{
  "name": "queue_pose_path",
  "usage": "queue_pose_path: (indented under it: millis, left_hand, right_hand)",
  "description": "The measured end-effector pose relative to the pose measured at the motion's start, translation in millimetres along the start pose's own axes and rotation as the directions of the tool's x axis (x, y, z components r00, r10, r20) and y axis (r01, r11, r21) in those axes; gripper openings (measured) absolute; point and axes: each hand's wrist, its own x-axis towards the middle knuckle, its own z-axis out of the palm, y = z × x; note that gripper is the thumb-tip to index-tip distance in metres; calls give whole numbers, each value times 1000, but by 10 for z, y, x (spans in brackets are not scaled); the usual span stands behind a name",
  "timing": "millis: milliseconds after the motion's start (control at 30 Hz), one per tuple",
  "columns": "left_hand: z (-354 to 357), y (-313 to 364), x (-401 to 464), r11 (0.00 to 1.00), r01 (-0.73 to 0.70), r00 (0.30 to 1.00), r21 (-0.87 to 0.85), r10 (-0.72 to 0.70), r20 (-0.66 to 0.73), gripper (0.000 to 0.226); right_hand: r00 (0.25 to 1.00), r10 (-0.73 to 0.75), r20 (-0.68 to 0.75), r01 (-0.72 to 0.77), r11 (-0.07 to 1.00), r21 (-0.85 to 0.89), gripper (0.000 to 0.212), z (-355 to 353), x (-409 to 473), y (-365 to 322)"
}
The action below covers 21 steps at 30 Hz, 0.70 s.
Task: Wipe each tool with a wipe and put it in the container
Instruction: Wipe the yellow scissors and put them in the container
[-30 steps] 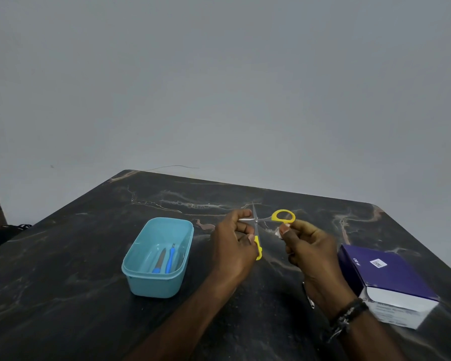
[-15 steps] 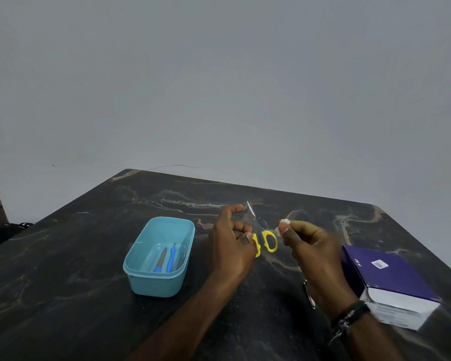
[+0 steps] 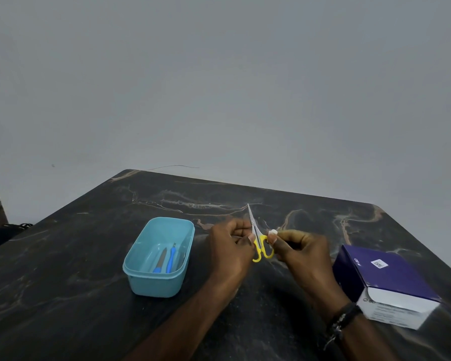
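Scissors (image 3: 257, 237) held above the counter (image 3: 89, 256) between both hands, blades pointing up and away, yellow loops toward the body. Left hand (image 3: 229, 247) pinches them by the pivot; right hand (image 3: 294, 250) pinches a small wipe (image 3: 273, 232) at the loops. Container (image 3: 138, 267) lies left, nearer the left hand
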Motion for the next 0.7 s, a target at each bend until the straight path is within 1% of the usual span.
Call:
queue_pose_path:
  millis: [67,200,300,467,600,700]
  left_hand:
    - [-5,8,0,1000,10,1000,-14,-10,20,21]
    - [-15,9,17,999,29,998,-19,-28,52,23]
    - [4,0,2,999,39,996,-5,-39,86,23]
    - [0,-11,10,999,-5,994,54,-1,109,25]
    - [11,-4,-17,998,-2,992,61,-6,128,25]
    - [12,2,-21,999,-4,990,51,-3,138,22]
  right_hand:
    - [1000,6,16,-6,1000,-5,12,12,-8,9]
    - [999,34,25,-34,999,12,9,20,-1,10]
    - [998,43,46,-45,999,28,13,28,-7,-9]
    - [993,114,40,-118,985,124,14,-3,-1,-47]
    - [987,154,44,-160,965,208,14,-6,-4,-76]
    - [982,180,51,-187,959,212,14,1,6,-48]
